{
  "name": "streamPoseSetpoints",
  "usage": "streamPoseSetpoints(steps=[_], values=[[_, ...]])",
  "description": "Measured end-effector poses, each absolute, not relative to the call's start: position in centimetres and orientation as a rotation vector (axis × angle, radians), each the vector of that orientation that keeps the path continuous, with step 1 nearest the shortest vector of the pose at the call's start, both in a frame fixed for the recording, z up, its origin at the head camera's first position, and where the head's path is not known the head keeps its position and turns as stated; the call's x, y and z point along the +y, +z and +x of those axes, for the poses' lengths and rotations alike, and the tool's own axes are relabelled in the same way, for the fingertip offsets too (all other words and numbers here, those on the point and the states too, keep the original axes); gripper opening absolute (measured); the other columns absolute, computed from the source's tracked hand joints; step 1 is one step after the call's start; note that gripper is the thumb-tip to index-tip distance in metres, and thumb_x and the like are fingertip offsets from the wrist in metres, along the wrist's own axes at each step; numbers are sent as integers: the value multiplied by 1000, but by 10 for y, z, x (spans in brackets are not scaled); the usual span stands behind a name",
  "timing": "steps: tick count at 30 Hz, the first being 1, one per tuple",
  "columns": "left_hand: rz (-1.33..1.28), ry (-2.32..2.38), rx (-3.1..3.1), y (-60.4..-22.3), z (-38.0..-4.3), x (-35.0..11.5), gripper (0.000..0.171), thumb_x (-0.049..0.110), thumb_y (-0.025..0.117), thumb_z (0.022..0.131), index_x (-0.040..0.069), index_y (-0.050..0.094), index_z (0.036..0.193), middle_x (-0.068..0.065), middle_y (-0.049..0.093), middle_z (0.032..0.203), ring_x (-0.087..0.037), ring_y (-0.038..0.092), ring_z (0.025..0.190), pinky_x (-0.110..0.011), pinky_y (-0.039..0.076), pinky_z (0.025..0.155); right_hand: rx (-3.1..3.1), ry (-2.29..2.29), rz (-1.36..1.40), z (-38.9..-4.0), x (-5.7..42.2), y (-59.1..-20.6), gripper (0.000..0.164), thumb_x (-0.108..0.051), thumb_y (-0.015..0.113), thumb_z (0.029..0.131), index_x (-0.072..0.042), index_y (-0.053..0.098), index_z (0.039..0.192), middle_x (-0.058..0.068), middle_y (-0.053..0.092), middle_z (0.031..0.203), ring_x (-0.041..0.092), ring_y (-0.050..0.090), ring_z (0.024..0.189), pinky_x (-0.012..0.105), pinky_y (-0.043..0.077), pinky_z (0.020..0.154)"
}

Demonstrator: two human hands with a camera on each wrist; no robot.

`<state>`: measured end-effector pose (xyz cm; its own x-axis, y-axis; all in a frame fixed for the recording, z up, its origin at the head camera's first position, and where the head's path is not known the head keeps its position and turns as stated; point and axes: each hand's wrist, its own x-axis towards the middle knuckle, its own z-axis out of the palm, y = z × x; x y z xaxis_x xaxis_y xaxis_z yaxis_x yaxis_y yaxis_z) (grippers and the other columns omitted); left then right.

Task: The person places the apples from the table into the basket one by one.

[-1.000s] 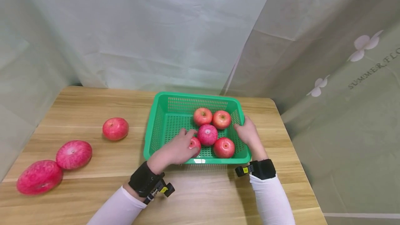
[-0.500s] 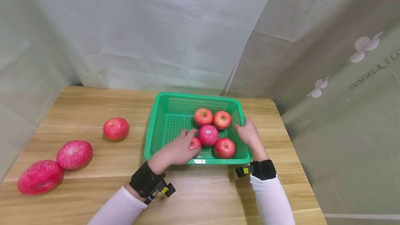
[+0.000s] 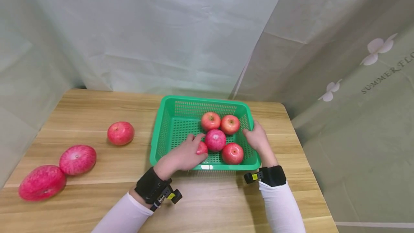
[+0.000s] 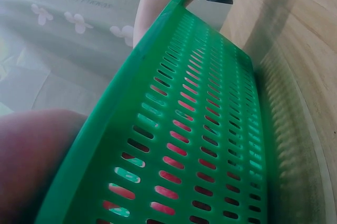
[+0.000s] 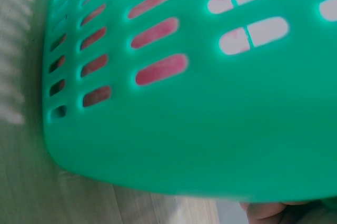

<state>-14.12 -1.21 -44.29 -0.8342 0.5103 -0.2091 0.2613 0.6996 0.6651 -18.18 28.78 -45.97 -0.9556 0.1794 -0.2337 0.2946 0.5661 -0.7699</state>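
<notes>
A green plastic basket [image 3: 156, 128] with slotted walls stands on the wooden table. My left hand [image 3: 185, 154] reaches over its front rim and holds a red apple [image 3: 202, 148], partly covered by the fingers, low inside the basket. Beside that apple lies a darker pink, streaked round fruit [image 3: 215, 140]. Three more apples lie around it: one at the back [image 3: 210, 121], another behind right [image 3: 230, 124] and one in front [image 3: 232, 153]. My right hand [image 3: 256, 137] grips the basket's right rim, thumb inside. In the left wrist view, the basket wall [image 4: 174, 129] hides most of the fruit.
Left of the basket, a red fruit [image 3: 120, 133] sits alone on the table [image 3: 207, 197]. Farther left, two larger streaked pink fruits, one rounder [image 3: 77, 159] and one longer [image 3: 42, 183], lie against each other. A pale curtain [image 3: 155, 39] hangs behind the table.
Both hands and the fruit keep their places across the frames. The whole head view shifts only very slightly.
</notes>
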Motion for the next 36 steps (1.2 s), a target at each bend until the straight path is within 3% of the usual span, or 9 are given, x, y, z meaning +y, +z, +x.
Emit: streamPoseSetpoints(steps=[6, 14, 27, 36], values=[[598, 895, 2549, -443, -141, -12, 75, 37, 64, 100, 8, 38, 164, -22, 47, 140, -35, 56, 119, -56, 56, 92, 2671, -1340, 402, -182, 289, -461, 55, -18, 55, 107, 0, 41, 156, 28, 58, 142, 45, 68, 120, 53, 62, 88], [602, 898, 2575, -443, -140, -11, 76, 38, 66, 100, 9, 38, 164, -24, 41, 153, -39, 54, 130, -60, 55, 94, 2661, -1352, 402, -181, 288, -460, 54, -17, 55, 106, 0, 42, 156, 28, 57, 142, 46, 67, 121, 57, 61, 89], [639, 905, 2645, -439, -138, -12, 75, 33, 68, 99, 11, 37, 164, -26, 41, 155, -42, 55, 131, -60, 57, 90, 2665, -1346, 393, -181, 288, -460, 54, -17, 55, 107, 0, 41, 157, 28, 57, 143, 45, 66, 122, 56, 61, 90], [701, 936, 2700, -432, -137, -19, 72, 33, 68, 100, 11, 39, 163, -23, 45, 151, -38, 59, 122, -54, 59, 87, 2676, -1325, 396, -182, 289, -461, 56, -18, 55, 107, 0, 39, 158, 27, 56, 144, 45, 65, 123, 58, 59, 94]])
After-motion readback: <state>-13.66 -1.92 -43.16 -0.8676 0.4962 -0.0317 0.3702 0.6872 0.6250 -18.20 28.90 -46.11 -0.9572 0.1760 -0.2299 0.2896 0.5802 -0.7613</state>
